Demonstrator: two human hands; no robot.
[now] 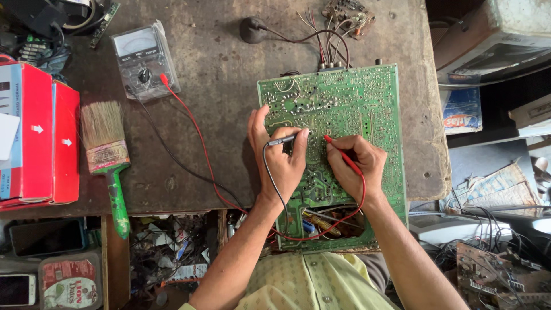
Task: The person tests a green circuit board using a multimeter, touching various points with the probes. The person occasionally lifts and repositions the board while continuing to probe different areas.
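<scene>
Closest to my view sits the yellow-green shirt (313, 284), with both forearms reaching up from it to a green circuit board (344, 109). That board lies solder-side up at the right part of the dark, scuffed tabletop (218, 69), its near edge hanging past the table's front edge over a clutter of wires and tools. Its face is crowded with silvery solder dots and pale traces; a bundle of red, black and white wires leaves its far edge toward a small brown board (348, 14).

Much stays hard to read — the component side of the board is turned down and out of sight, the traces are too fine to follow, and the exact pads under the probe tips are too small to pick out. Both hands cover the board's middle.

I see my left hand (281, 158) resting on the board's left part, fingers closed narrowly around a black probe (287, 139) whose tip points right onto the board. The right hand (356, 163) pinches a red probe (341, 152) like a pen, tip angled up-left onto the board just beside the black one. A black lead and a red lead (195, 132) run back across the tabletop to an analogue meter (143, 60) in a clear wrap at the far left. Beside it lie a green-handled paintbrush (109, 161) and red boxes (37, 138).
</scene>
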